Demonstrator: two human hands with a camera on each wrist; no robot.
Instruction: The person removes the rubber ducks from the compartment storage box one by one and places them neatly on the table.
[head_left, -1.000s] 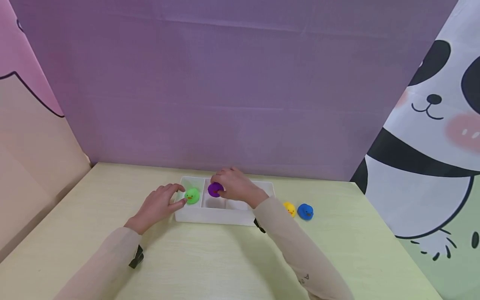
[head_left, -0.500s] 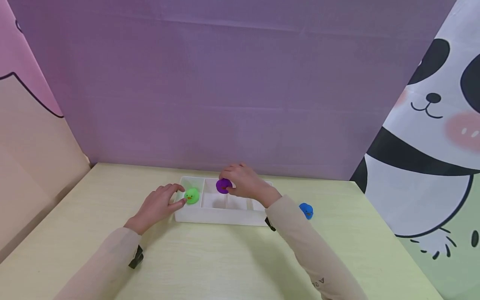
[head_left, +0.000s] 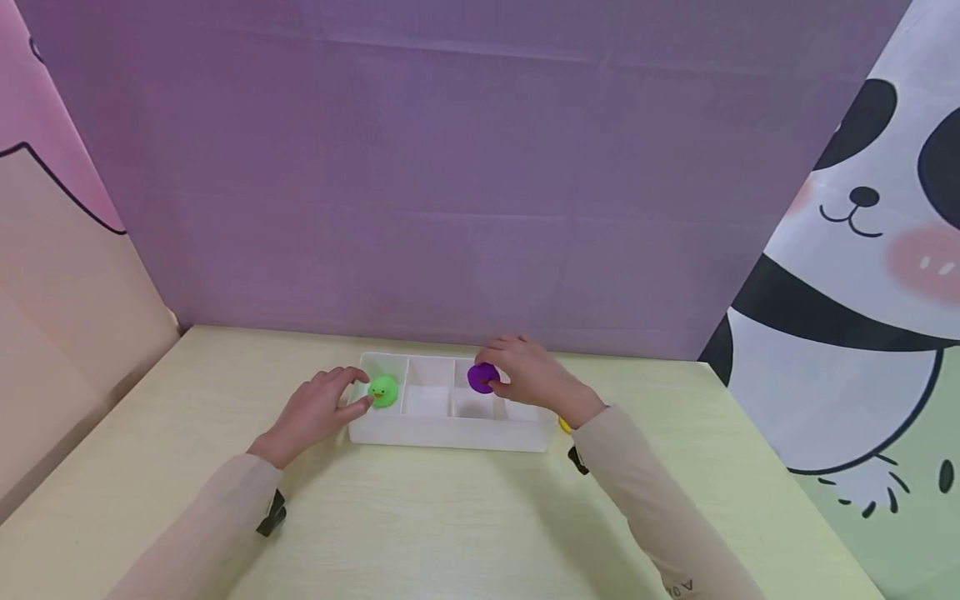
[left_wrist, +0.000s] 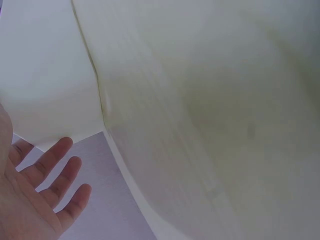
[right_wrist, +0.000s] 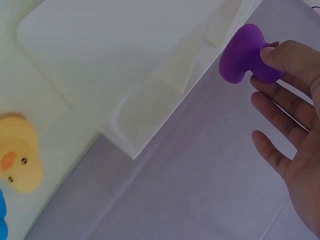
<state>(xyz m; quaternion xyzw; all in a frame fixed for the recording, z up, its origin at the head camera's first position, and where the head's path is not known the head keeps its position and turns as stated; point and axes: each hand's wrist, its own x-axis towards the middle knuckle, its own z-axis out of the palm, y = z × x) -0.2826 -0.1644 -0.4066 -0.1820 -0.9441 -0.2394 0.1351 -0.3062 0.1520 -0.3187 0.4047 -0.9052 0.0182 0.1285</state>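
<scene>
My right hand (head_left: 528,375) pinches a purple rubber duck (head_left: 483,378) between thumb and fingertips, over a right-of-middle compartment of the white divided tray (head_left: 450,432). In the right wrist view the purple duck (right_wrist: 245,57) is held tilted, and the other fingers are loosely bent. A green rubber duck (head_left: 383,391) sits in the tray's leftmost compartment. My left hand (head_left: 318,408) is at the tray's left end, thumb and forefinger spread apart right at the green duck's edge. The left wrist view shows its relaxed fingers (left_wrist: 55,160) with nothing in them.
Right of the tray, a yellow rubber duck (right_wrist: 20,155) stands on the table, mostly behind the right wrist in the head view. Beside it shows the edge of something blue (right_wrist: 2,215). A purple backdrop (head_left: 465,208) rises behind the light wooden table (head_left: 405,525).
My right hand has carried the purple duck rightward, from above the second compartment to above the third. The right forearm now covers the blue duck. My left hand stays where it was.
</scene>
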